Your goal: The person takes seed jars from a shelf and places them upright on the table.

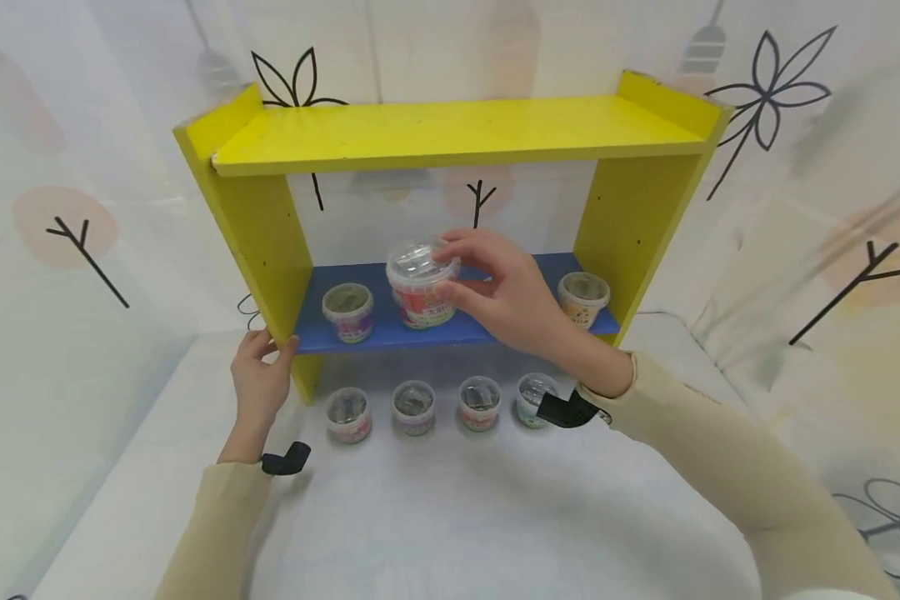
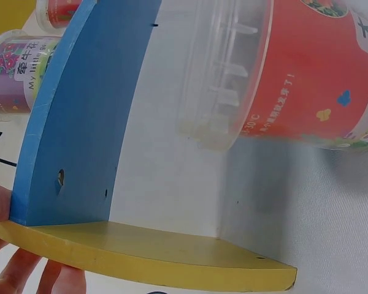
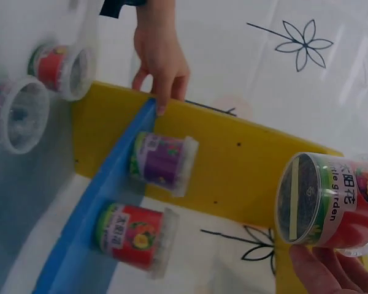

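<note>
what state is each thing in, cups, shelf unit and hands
held red cup, off the blue shelf, lidded
other red cup, upright on blue shelf, lidded
purple cup, upright on blue shelf, lidded
orange cup, upright, looks lidded
four table cups, upright, look lidded
shelf unit, standing
left hand, gripping shelf unit
right hand, holding red cup

Four tubs [image 1: 414,408] line up before a shelf unit [image 1: 457,133] bearing more tubs [image 1: 349,315] inside.

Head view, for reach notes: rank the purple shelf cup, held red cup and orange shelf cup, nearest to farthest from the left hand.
1. Purple shelf cup, left end
2. Red cup, in the right hand
3. Orange shelf cup, right end
</note>
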The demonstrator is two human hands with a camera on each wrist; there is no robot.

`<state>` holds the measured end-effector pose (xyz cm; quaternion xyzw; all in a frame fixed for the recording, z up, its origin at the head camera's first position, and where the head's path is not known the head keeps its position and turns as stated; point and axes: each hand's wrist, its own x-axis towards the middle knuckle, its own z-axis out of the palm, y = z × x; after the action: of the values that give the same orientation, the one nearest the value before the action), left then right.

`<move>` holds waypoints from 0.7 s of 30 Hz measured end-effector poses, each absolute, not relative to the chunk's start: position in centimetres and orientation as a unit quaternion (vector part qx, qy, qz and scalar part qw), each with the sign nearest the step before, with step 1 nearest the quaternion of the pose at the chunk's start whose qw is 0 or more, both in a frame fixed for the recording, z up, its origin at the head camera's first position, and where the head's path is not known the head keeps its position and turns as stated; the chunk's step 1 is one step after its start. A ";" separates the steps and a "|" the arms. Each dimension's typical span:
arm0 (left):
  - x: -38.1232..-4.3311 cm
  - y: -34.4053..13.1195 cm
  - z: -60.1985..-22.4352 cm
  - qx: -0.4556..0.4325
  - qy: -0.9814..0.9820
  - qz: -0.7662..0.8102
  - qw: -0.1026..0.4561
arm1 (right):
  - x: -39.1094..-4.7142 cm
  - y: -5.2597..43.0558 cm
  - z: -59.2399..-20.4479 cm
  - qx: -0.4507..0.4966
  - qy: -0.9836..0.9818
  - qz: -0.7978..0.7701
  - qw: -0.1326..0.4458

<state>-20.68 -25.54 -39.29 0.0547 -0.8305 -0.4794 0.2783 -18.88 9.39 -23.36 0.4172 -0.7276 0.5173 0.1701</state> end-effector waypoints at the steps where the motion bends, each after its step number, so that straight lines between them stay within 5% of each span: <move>1: -20.7 -25.5 -39.3 0.053 -0.830 -0.480 0.278 | -18.9 9.8 -23.8 0.409 -0.732 0.519 0.168; 21: -20.7 -25.7 -39.2 0.055 -0.834 -0.473 0.279 | -19.4 18.0 -30.4 0.298 -0.745 0.580 0.140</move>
<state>-20.70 -25.67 -39.16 0.0554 -0.8337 -0.4734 0.2788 -19.45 18.01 -30.39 0.2983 -0.7450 0.5799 0.1402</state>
